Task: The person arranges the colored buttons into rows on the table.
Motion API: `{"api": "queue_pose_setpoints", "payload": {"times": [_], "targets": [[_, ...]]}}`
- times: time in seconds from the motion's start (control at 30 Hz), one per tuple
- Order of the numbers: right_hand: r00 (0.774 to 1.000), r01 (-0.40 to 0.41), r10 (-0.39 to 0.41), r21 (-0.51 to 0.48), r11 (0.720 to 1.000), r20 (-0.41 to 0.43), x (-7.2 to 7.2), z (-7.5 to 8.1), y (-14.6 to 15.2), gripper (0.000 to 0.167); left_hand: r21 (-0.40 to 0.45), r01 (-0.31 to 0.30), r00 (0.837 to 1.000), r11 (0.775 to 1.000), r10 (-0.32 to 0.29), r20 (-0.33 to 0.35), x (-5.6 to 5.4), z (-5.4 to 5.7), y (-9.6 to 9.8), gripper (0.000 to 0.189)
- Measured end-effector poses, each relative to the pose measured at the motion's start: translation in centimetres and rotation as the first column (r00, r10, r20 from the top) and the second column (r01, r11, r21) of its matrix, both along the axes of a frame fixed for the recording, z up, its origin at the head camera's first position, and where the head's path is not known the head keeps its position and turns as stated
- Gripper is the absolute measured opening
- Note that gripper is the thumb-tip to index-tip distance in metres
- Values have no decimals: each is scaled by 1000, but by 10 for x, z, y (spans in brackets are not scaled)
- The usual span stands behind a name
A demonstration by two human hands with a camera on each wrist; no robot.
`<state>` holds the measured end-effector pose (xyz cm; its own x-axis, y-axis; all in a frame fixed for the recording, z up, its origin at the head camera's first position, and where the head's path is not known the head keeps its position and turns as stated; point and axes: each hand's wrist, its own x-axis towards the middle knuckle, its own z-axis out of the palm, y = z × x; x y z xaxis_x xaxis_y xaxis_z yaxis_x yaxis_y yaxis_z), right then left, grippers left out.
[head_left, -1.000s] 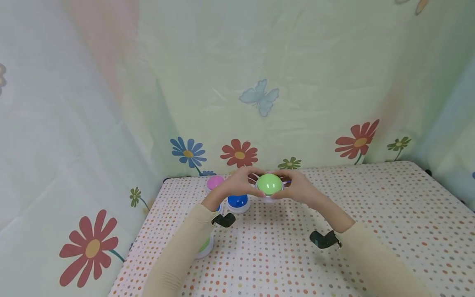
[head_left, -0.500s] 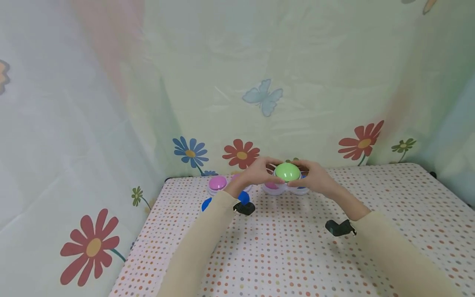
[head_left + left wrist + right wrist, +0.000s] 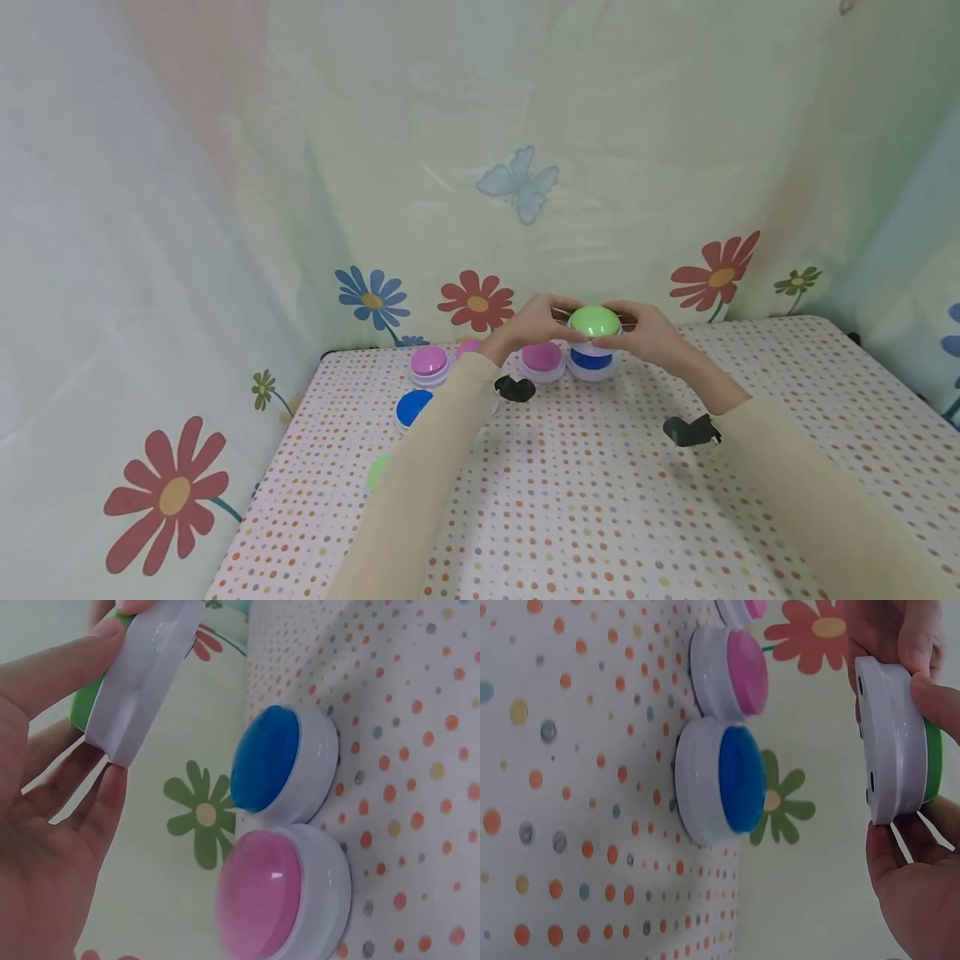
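Head view lets us see both hands of a person lifting one thing together above the far part of the desk (image 3: pixel 570 517). It is a green-topped button (image 3: pixel 595 321) with a white base, and it is level, with its dome facing up. The left hand (image 3: pixel 543 323) grips it from the left side and the right hand (image 3: pixel 647 333) grips it from the right side, each with the thumb toward the near side and the fingers behind. In both wrist views we notice that the held button is apart from the desk; from the right wrist we can also see dark spots on its underside.

Directly below it in the head view stands a blue-topped button (image 3: pixel 591 362), and just to the left of this one is a pink-topped button (image 3: pixel 542 357).

Farther left we find a second pink button (image 3: pixel 429 361), and nearer to us a second blue button (image 3: pixel 412 407) and a pale green button (image 3: pixel 378 472), these last two partly covered by the left sleeve (image 3: pixel 420 475). One more pink top (image 3: pixel 468 346) is mostly hidden by the left arm. Behind the desk hangs a cloth (image 3: pixel 615 200) with printed flowers and a butterfly.
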<state>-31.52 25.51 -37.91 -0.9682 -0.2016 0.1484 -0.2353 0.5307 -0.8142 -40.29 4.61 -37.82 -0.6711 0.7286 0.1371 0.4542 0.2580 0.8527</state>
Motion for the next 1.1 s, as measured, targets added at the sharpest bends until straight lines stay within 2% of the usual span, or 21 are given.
{"api": "queue_pose_setpoints", "payload": {"times": [0.1,0.3,0.5,0.7,0.97,1.1], "targets": [[1000,21,-21,9,1000,5,-4,-1,5,75,13,-11,1000,1000,11,27,-2,0,7,46],[997,72,-72,7,997,24,-6,-5,13,82,-4,-15,999,1000,15,39,-4,-1,23,48],[994,105,-106,28,994,27,-7,-6,23,83,-74,-75,997,994,77,31,-9,-2,40,51],[991,125,-127,49,991,42,-13,-9,35,80,-90,-57,998,994,60,21,-14,-3,52,50],[989,130,-136,89,988,64,-18,-21,44,78,-114,-47,998,992,51,32,-16,-19,64,46],[987,136,-143,91,986,75,-17,-29,47,80,-109,-69,996,992,76,54,-17,-28,69,46]]}}
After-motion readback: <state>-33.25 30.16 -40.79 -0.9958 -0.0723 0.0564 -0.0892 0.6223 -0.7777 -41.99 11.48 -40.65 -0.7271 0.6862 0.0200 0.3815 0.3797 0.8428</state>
